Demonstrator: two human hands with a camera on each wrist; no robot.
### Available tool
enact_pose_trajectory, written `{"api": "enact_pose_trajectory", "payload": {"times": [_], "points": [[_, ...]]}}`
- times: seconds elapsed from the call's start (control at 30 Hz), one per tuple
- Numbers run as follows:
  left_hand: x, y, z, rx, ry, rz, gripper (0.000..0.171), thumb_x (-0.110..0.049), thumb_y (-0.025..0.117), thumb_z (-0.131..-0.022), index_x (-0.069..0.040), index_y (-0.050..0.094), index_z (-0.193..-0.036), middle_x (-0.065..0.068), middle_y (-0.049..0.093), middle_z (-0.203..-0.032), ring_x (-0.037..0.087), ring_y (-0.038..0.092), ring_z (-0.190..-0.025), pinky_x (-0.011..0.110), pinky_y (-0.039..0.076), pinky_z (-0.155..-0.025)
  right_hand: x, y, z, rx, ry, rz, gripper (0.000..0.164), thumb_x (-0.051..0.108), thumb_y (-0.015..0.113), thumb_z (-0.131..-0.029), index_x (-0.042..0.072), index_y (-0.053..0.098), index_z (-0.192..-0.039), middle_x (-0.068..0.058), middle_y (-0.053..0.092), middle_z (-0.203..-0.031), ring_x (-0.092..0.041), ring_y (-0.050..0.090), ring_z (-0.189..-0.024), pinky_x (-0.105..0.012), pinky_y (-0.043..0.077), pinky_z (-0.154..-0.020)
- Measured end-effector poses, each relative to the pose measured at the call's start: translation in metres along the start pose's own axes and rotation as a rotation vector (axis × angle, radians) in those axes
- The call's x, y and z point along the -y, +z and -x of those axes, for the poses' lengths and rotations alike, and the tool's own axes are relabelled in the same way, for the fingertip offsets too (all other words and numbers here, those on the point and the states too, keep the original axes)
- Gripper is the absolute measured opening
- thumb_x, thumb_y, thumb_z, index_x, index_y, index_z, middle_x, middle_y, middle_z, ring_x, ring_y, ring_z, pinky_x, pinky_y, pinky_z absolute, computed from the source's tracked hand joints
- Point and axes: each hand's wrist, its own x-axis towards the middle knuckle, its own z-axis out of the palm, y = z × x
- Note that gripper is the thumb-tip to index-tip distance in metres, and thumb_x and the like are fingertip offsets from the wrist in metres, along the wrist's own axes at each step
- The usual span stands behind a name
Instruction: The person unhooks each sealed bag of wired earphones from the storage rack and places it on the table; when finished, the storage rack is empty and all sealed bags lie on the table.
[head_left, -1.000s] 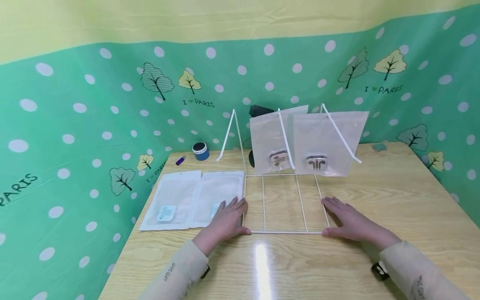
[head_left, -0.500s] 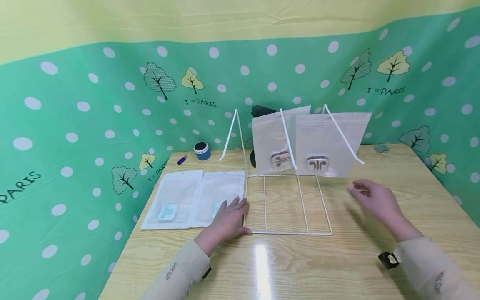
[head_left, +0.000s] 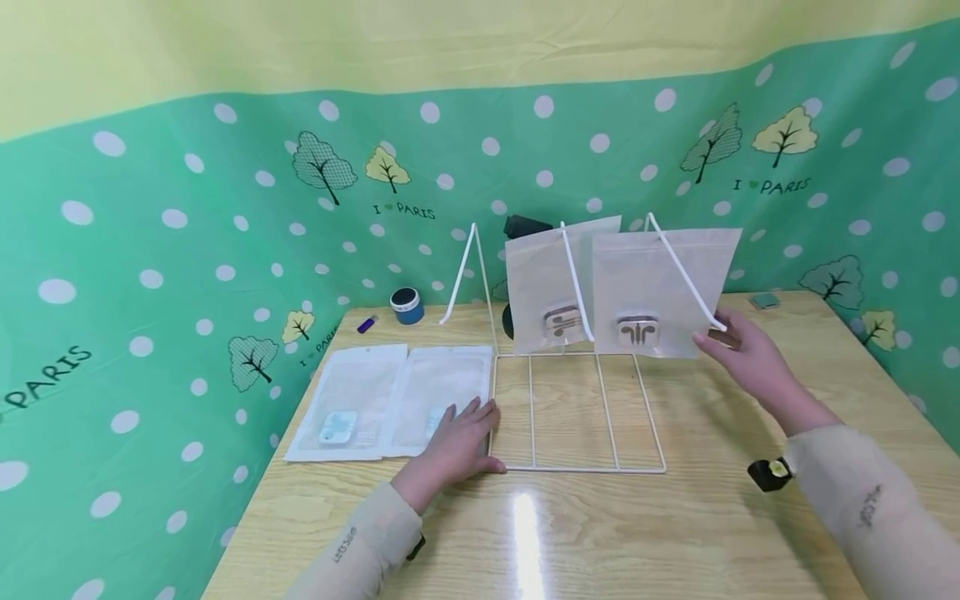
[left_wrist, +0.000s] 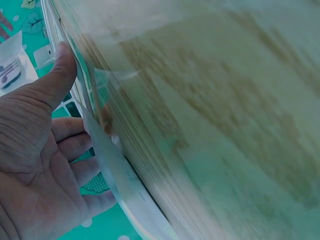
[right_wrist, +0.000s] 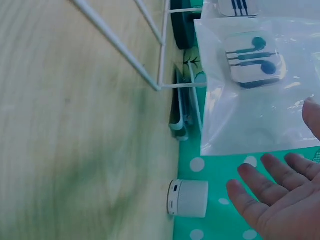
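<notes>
A white wire rack (head_left: 570, 471) stands on the table, its several arms rising at the back. From these arms hang two translucent zip pouches, a left one (head_left: 534, 279) and a right one (head_left: 633, 275), each with boxed earphones (head_left: 638, 332) inside. My left hand (head_left: 455, 446) rests at the rack's left side, thumb by the front rail and fingers spread. My right hand (head_left: 756, 360) reaches to the right pouch's lower right corner, beside an arm tip. In the right wrist view, its fingers (right_wrist: 250, 206) are relaxed and apart from the thumb, near the pouch.
Two more white pouches (head_left: 360, 383) lie flat left of the rack, the nearer one partly under my left hand. Along the back stand a blue round speaker (head_left: 407, 307), a purple USB stick (head_left: 367, 324) and a small teal item (head_left: 764, 301). A patterned green cloth (head_left: 247, 208) hangs behind.
My right hand has left the rack's right rail, moved right, then forward and up to the right pouch's corner. The left hand stays at the rack's left side.
</notes>
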Motion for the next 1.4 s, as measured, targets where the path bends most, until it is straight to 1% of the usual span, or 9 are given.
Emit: {"api": "enact_pose_trajectory", "payload": {"times": [0.23,0.27,0.33,0.47,0.57,0.7,0.83,1.23,1.4], "points": [[-0.001,0.003,-0.002,0.001,0.002,-0.008,0.092,-0.061,0.068,-0.077,-0.008,0.042,-0.147,0.009,0.036,-0.155,0.032,0.029,-0.143,0.062,0.026,-0.109,0.008,0.001,-0.007,-0.06,0.005,0.007,0.064,0.035,0.05,-0.102,-0.009,0.03,-0.144,-0.034,0.044,-0.139,-0.05,0.045,-0.124,-0.06,0.04,-0.098],[-0.002,0.004,-0.002,0.002,0.001,-0.009,0.092,-0.061,0.069,-0.077,-0.008,0.042,-0.147,0.009,0.036,-0.155,0.032,0.029,-0.143,0.062,0.026,-0.109,0.009,0.001,-0.007,-0.068,0.006,0.011,0.063,0.035,0.05,-0.102,-0.009,0.032,-0.144,-0.034,0.045,-0.138,-0.049,0.046,-0.124,-0.06,0.041,-0.097],[-0.002,0.004,-0.002,0.003,0.0,-0.009,0.092,-0.061,0.069,-0.077,-0.008,0.043,-0.147,0.009,0.036,-0.155,0.032,0.029,-0.143,0.062,0.026,-0.109,0.01,0.002,-0.008,-0.086,0.003,0.023,0.06,0.034,0.05,-0.102,-0.009,0.036,-0.142,-0.033,0.048,-0.135,-0.046,0.048,-0.122,-0.042,0.048,-0.096],[-0.003,0.003,-0.003,0.005,-0.002,-0.009,0.092,-0.061,0.069,-0.076,-0.009,0.043,-0.147,0.009,0.035,-0.155,0.032,0.029,-0.143,0.061,0.026,-0.109,0.01,0.003,-0.008,-0.107,-0.012,-0.008,0.056,0.033,0.051,-0.102,-0.007,0.042,-0.139,-0.028,0.054,-0.13,-0.014,0.059,-0.105,-0.014,0.047,-0.081],[-0.003,0.002,-0.002,0.006,-0.001,-0.009,0.092,-0.061,0.069,-0.077,-0.009,0.042,-0.147,0.009,0.035,-0.155,0.032,0.029,-0.143,0.061,0.026,-0.109,0.012,0.003,-0.007,-0.107,-0.006,-0.039,0.053,0.034,0.052,-0.101,-0.009,0.049,-0.132,-0.014,0.061,-0.118,0.007,0.049,-0.094,-0.024,0.047,-0.085],[-0.003,0.001,-0.001,0.006,-0.001,-0.015,0.092,-0.061,0.068,-0.077,-0.008,0.042,-0.147,0.009,0.035,-0.155,0.032,0.029,-0.143,0.061,0.026,-0.109,0.013,0.002,-0.006,-0.094,-0.002,-0.067,0.05,0.032,0.052,-0.102,-0.012,0.055,-0.125,0.011,0.065,-0.1,0.005,0.053,-0.091,-0.032,0.045,-0.089],[-0.003,0.001,-0.001,0.007,-0.006,-0.014,0.092,-0.061,0.068,-0.077,-0.008,0.042,-0.147,0.009,0.035,-0.155,0.032,0.029,-0.143,0.061,0.026,-0.109,0.01,0.001,-0.005,-0.085,-0.038,-0.137,0.046,0.026,0.051,-0.102,-0.015,0.054,-0.123,0.022,0.063,-0.093,0.005,0.059,-0.088,-0.013,0.048,-0.078],[-0.002,0.001,0.0,0.0,-0.012,-0.014,0.092,-0.061,0.069,-0.076,-0.009,0.042,-0.147,0.009,0.036,-0.155,0.032,0.029,-0.143,0.061,0.026,-0.109,0.01,-0.003,0.023,-0.045,-0.069,-0.203,0.035,0.024,0.048,-0.104,-0.008,0.054,-0.118,0.023,0.063,-0.101,0.003,0.061,-0.092,-0.013,0.05,-0.077],[-0.002,0.001,-0.001,0.001,-0.015,-0.014,0.092,-0.061,0.069,-0.076,-0.008,0.043,-0.147,0.009,0.036,-0.155,0.032,0.029,-0.143,0.061,0.026,-0.11,0.01,-0.004,0.036,-0.034,-0.088,-0.23,0.022,0.018,0.048,-0.103,0.003,0.06,-0.115,0.021,0.064,-0.102,0.002,0.062,-0.091,-0.014,0.051,-0.076]]}}
